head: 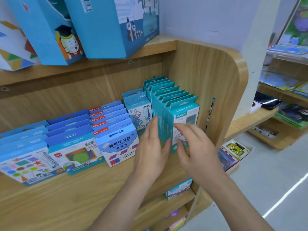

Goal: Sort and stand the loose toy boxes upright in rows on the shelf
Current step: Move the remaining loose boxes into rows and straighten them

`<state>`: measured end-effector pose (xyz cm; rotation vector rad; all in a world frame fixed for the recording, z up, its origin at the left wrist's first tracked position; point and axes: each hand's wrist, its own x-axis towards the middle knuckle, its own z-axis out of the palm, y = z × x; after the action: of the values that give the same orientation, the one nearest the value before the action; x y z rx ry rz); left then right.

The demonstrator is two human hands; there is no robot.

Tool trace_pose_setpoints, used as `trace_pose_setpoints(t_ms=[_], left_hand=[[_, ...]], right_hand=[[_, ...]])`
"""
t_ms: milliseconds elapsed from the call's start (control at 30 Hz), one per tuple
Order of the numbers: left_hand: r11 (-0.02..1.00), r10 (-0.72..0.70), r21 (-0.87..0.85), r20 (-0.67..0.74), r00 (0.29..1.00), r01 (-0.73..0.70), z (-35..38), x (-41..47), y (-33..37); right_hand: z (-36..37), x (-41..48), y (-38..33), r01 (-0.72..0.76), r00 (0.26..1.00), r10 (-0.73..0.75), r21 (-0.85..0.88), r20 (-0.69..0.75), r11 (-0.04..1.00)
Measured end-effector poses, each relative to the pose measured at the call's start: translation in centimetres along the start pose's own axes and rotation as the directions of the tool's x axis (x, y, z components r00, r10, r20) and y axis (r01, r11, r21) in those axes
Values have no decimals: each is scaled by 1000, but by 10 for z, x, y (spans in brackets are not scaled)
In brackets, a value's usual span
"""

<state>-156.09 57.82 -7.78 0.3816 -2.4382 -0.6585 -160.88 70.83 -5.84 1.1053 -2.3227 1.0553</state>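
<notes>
A row of several tall teal toy boxes (173, 100) stands upright at the right end of the wooden shelf (70, 194), against its side panel. My left hand (151, 147) lies flat with straight fingers against the left side of the front teal boxes. My right hand (193, 144) touches the face of the front teal box (186, 114), its fingers loosely bent. To the left stand a light-blue box row (136, 107), a white-and-blue box row (116, 140) and further blue rows (73, 147).
Large blue boxes (100, 25) sit on the shelf above. The curved wooden side panel (216, 90) closes the shelf on the right. Lower shelves hold more small boxes (178, 189). Another shelving unit (283, 104) stands across the aisle at the right.
</notes>
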Motion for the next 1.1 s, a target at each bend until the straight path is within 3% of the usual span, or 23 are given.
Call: trace_pose_setpoints(t_ms=[300, 533, 733, 900, 1100], left_hand=[[996, 3, 87, -41, 999, 0, -65, -48, -50], [994, -86, 67, 15, 996, 84, -138, -111, -96], [957, -146, 236, -113, 983, 169, -215, -174, -150], [864, -245, 416, -145, 959, 284, -293, -232, -209], [829, -290, 453, -152, 945, 328, -349, -307, -253]], right_hand=[[47, -3, -47, -85, 969, 21, 252, 246, 964], [85, -26, -103, -308, 907, 69, 543, 415, 781], [133, -64, -181, -218, 899, -40, 526, 435, 822], [172, -90, -254, -196, 884, -76, 514, 461, 835], [210, -123, -331, -144, 794, -171, 454, 583, 879]])
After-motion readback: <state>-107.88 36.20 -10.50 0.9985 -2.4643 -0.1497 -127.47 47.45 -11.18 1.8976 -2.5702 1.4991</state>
